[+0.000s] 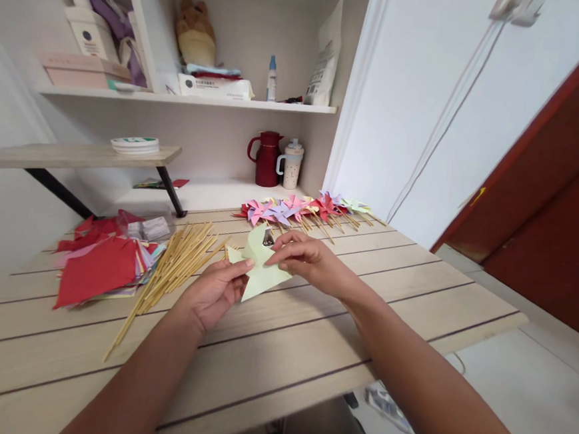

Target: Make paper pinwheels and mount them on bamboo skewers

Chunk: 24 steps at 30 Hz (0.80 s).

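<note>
A pale green paper pinwheel (263,278), with some corners curled in toward its middle, is held up over the table between both hands. My left hand (219,293) pinches its left side, the thumb lying on top near the centre. From the right, my right hand (306,258) has its fingers closed on the paper near the centre and right edge. Just behind the paper, a small container with shiny bits (268,238) partly shows. To the left lie a loose pile of thin wooden sticks (178,262) and a stack of coloured paper sheets (97,272), red on top.
Finished pinwheels on sticks (295,209) lie along the table's back edge. Behind them stand a dark red jug (268,160) and a speckled cup (292,167). A small raised shelf (84,155) on black legs stands at left. The slatted table (413,300) ends at the right.
</note>
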Tool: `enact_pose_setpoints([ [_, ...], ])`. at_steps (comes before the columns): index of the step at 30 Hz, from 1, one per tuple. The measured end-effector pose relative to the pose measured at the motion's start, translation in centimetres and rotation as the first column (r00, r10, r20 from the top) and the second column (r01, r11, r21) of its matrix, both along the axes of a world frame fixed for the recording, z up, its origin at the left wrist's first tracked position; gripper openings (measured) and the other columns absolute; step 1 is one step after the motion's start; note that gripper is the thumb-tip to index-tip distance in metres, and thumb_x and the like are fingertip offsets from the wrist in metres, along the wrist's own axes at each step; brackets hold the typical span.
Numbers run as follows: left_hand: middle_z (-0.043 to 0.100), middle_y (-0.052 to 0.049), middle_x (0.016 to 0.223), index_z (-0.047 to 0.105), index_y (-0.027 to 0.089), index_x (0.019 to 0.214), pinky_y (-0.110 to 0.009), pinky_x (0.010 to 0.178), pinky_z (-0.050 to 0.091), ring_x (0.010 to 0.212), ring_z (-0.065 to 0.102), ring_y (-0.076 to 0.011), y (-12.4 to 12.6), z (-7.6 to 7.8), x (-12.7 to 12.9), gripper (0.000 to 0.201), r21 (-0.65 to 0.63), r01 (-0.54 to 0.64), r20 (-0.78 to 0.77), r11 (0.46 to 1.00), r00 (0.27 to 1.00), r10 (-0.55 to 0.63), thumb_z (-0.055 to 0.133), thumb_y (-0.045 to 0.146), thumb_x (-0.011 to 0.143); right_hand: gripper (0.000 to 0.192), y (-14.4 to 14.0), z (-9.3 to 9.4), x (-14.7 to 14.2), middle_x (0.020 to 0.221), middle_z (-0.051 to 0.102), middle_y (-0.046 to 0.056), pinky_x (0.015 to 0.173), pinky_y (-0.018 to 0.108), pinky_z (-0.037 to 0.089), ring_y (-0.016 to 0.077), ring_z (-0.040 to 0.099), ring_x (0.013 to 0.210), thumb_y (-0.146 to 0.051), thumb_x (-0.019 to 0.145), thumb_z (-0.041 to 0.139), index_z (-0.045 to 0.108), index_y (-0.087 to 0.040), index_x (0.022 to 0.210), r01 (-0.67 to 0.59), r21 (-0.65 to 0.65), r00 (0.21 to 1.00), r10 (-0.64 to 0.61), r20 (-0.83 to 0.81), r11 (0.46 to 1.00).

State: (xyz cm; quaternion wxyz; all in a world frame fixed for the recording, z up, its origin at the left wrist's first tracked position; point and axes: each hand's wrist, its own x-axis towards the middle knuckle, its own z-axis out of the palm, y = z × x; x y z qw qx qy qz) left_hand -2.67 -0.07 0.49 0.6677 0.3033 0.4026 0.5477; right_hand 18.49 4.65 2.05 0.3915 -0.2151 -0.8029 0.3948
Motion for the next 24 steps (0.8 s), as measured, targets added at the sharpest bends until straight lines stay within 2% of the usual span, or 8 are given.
enact_pose_setpoints([
  [7, 0.077, -0.011, 0.093, 0.075, 0.009, 0.100, -0.026, 0.072, 0.058, 0.075, 0.070, -0.0162, 0.1, -0.3, 0.0, 0.030, 0.041, 0.023, -0.016, 0.999, 1.000, -0.022, 0.084, 0.013, 0.071, 0.010, 0.0, 0.2, 0.0, 0.107, 0.057, 0.006, 0.085, 0.036, 0.050, 0.0216, 0.056, 0.104, -0.032, 0.083, 0.079, 0.082, -0.030, 0.091, 0.004, 0.006, 1.000, -0.004, 0.028, 1.000],
  [14, 0.076, -0.015, 0.102, 0.075, 0.007, 0.103, -0.026, 0.073, 0.057, 0.080, 0.070, -0.0169, -0.3, -0.2, 0.3, 0.033, 0.063, 0.062, -0.055, 0.996, 0.997, -0.058, 0.084, 0.019, 0.073, 0.018, 0.1, -0.3, -0.5, 0.104, 0.058, 0.005, 0.088, 0.039, 0.048, 0.0219, 0.059, 0.099, -0.044, 0.075, 0.084, 0.081, -0.027, 0.079, 0.069, -0.028, 0.998, -0.069, -0.002, 0.997],
  [24, 0.075, -0.012, 0.095, 0.075, 0.009, 0.097, -0.025, 0.066, 0.053, 0.074, 0.066, -0.0151, -0.8, -0.4, 0.9, 0.041, 0.124, -0.110, -0.213, 0.986, 0.968, 0.135, 0.089, 0.030, 0.065, 0.008, 0.3, -1.3, -1.3, 0.094, 0.062, 0.003, 0.088, 0.037, 0.046, 0.0204, 0.060, 0.095, -0.033, 0.078, 0.081, 0.080, -0.025, 0.077, 0.153, -0.006, 0.987, -0.153, -0.038, 0.988],
])
